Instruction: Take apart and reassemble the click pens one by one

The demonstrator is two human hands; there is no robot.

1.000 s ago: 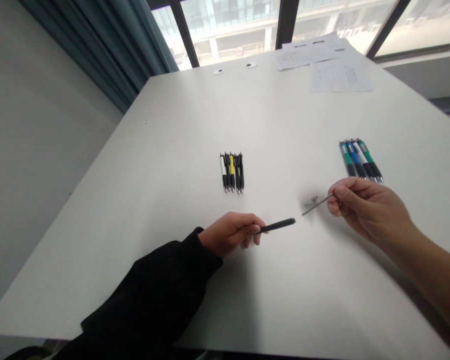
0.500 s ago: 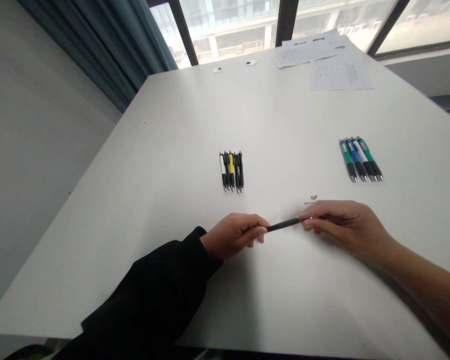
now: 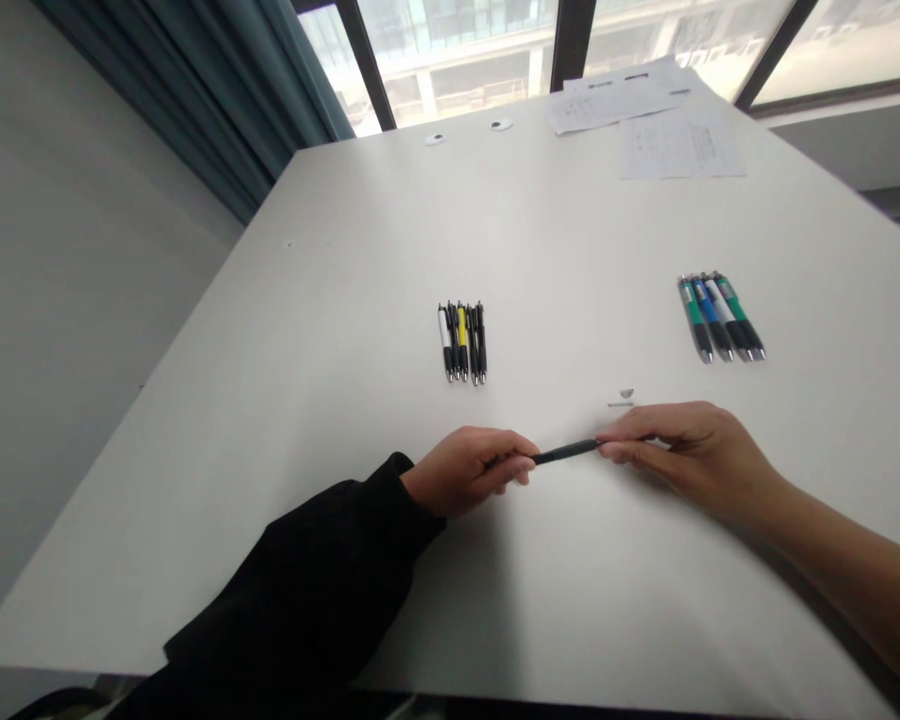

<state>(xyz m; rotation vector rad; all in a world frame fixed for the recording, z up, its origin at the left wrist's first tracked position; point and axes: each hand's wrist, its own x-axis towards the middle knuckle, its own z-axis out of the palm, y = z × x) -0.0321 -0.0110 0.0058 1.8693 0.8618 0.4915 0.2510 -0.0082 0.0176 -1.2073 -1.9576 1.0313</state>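
Now, in the head view, the thin rod that the right hand (image 3: pixel 682 448) held apart from the black barrel (image 3: pixel 568 451) a second ago is no longer visible, and that hand's fingertips meet the barrel's right end. This suggests the rod has gone mostly inside, though the fingers hide the joint. The left hand (image 3: pixel 474 470) keeps a closed grip around the barrel's left end; the right's thumb and fingers are pinched narrowly at the other. Just beyond the barrel's right end lie a small metal cone (image 3: pixel 627 393) and a thin piece (image 3: pixel 619 405); beyond its left part lies a pen row (image 3: pixel 463 330).
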